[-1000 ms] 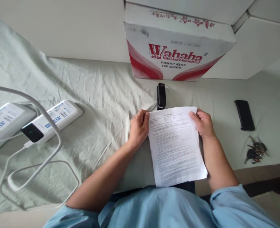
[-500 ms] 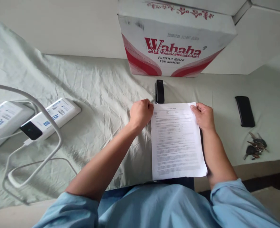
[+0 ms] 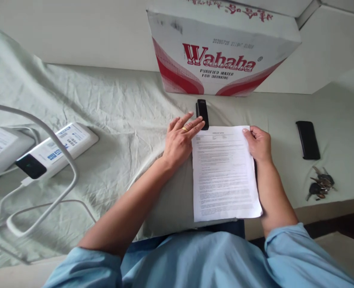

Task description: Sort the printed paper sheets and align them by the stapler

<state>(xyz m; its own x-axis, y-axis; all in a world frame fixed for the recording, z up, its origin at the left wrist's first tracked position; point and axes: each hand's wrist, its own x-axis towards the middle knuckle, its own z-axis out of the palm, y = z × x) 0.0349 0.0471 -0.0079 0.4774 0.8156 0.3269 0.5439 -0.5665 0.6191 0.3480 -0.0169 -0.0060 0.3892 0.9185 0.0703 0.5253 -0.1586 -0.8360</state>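
Observation:
A printed sheet of paper [image 3: 225,176] lies before me, its text facing up. My right hand [image 3: 258,143] pinches its upper right corner, thumb on top. My left hand [image 3: 181,140] is off the paper's grip, palm down with the fingers stretched out and a ring on one finger. Its fingertips lie at the lower left side of a black stapler [image 3: 202,114], seemingly touching it. The stapler rests just beyond the sheet's top edge, pointing away from me.
A Wahaha water carton [image 3: 221,60] stands against the wall behind the stapler. At right lie a black phone [image 3: 308,140] and a bunch of keys [image 3: 321,184]. White power banks [image 3: 67,142] with a looping cable [image 3: 71,168] occupy the left of the green cloth [image 3: 119,104].
My left hand has let go of the paper's upper left corner, opened its fingers and reached to the stapler. My right hand still holds its corner.

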